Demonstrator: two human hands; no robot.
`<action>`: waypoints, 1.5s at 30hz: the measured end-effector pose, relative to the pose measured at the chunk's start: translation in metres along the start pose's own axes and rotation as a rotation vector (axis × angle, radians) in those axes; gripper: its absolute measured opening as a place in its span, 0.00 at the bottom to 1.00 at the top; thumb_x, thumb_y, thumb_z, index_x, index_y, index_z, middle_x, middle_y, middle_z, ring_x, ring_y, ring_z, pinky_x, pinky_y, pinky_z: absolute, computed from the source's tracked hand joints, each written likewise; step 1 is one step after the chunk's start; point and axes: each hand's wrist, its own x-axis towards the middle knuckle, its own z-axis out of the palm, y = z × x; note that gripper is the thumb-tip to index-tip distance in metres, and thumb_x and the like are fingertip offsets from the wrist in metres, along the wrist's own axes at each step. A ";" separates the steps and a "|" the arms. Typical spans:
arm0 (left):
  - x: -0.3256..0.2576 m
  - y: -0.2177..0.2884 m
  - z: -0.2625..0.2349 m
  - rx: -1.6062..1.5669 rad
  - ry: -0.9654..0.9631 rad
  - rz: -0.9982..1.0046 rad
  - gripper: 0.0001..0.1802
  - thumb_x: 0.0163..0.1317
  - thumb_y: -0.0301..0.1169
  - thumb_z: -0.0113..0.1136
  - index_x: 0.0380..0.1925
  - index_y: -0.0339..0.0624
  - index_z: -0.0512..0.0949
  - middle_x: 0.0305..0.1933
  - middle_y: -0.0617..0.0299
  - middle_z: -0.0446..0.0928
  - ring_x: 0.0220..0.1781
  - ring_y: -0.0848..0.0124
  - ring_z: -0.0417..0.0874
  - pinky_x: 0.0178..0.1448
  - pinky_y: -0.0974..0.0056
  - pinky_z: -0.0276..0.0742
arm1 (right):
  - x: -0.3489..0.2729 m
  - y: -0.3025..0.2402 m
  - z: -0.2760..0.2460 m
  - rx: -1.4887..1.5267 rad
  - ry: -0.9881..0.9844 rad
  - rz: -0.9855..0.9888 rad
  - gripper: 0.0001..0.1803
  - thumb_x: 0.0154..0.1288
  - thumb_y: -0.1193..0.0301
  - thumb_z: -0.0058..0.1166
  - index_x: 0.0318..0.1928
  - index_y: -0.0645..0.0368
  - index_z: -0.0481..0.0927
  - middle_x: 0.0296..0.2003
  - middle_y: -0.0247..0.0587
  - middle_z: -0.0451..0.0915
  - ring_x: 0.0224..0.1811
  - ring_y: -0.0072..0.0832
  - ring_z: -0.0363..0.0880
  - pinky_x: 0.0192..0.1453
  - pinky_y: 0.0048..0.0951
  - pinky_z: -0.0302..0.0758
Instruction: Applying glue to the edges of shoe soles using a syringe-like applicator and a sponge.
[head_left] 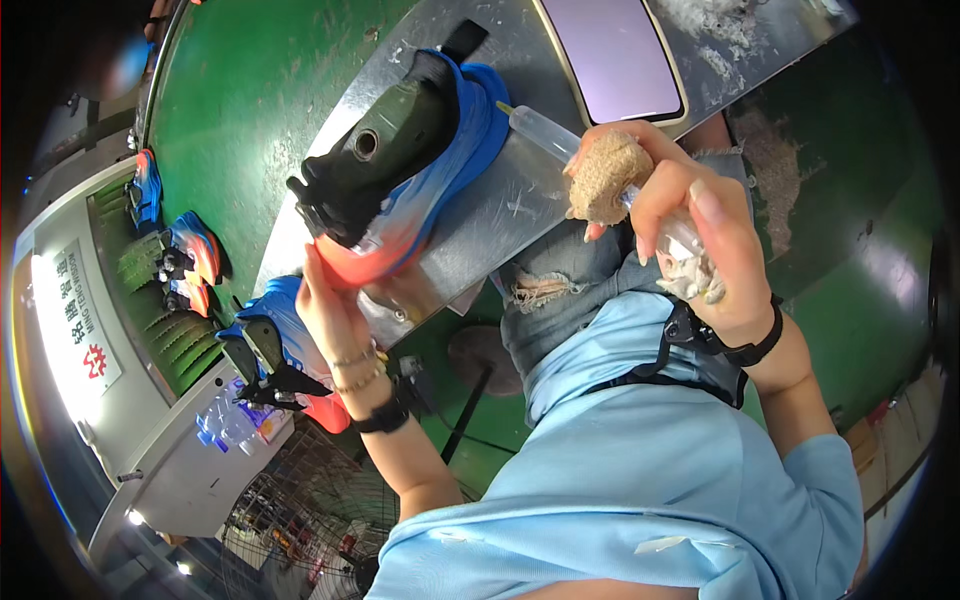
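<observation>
Left hand [333, 318] touches a shoe [425, 200]; right hand [728, 245] holds a tan lump [607, 178].

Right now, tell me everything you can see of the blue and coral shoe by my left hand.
The shoe fades from blue at its far, upper-right end through pale tones to coral at its near, lower-left end. A dark, hard-looking piece with a round hole sits in it, and a black tab juts from the far end. It lies slantwise on the scratched metal table. Your left hand is at the coral end, apparently touching it.
</observation>
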 end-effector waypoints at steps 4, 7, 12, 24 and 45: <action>-0.049 -0.012 -0.017 -0.046 -0.150 -0.199 0.18 0.69 0.40 0.52 0.40 0.32 0.77 0.37 0.58 0.81 0.35 0.72 0.83 0.37 0.68 0.83 | 0.001 0.001 0.004 -0.006 0.003 0.011 0.27 0.71 0.58 0.32 0.24 0.67 0.73 0.48 0.56 0.72 0.40 0.33 0.75 0.46 0.31 0.73; -0.074 -0.024 -0.016 -0.139 -0.309 -0.245 0.20 0.69 0.37 0.51 0.47 0.27 0.73 0.44 0.53 0.80 0.42 0.67 0.84 0.46 0.62 0.85 | -0.001 -0.001 0.008 -0.008 0.014 0.030 0.27 0.71 0.58 0.31 0.25 0.67 0.72 0.47 0.55 0.73 0.40 0.32 0.74 0.46 0.31 0.74; -0.088 -0.032 -0.005 -0.234 -0.518 -0.340 0.26 0.61 0.33 0.62 0.54 0.27 0.69 0.50 0.54 0.78 0.51 0.68 0.81 0.55 0.65 0.77 | -0.007 -0.004 0.011 -0.037 0.018 -0.001 0.27 0.72 0.59 0.30 0.26 0.67 0.72 0.46 0.53 0.74 0.42 0.32 0.74 0.45 0.31 0.74; -0.102 -0.037 0.038 -0.430 -0.710 -0.399 0.36 0.52 0.30 0.68 0.59 0.29 0.63 0.56 0.52 0.74 0.56 0.63 0.78 0.61 0.59 0.73 | -0.026 -0.012 0.004 0.008 -0.157 -0.258 0.11 0.68 0.71 0.36 0.47 0.59 0.67 0.34 0.52 0.66 0.40 0.51 0.70 0.38 0.46 0.74; -0.106 -0.046 0.189 -0.938 -1.054 -0.452 0.40 0.55 0.42 0.68 0.65 0.47 0.60 0.70 0.56 0.58 0.69 0.62 0.64 0.73 0.53 0.62 | -0.066 -0.114 0.014 -0.170 0.178 0.045 0.25 0.64 0.50 0.41 0.14 0.47 0.70 0.42 0.51 0.65 0.31 0.39 0.72 0.33 0.30 0.73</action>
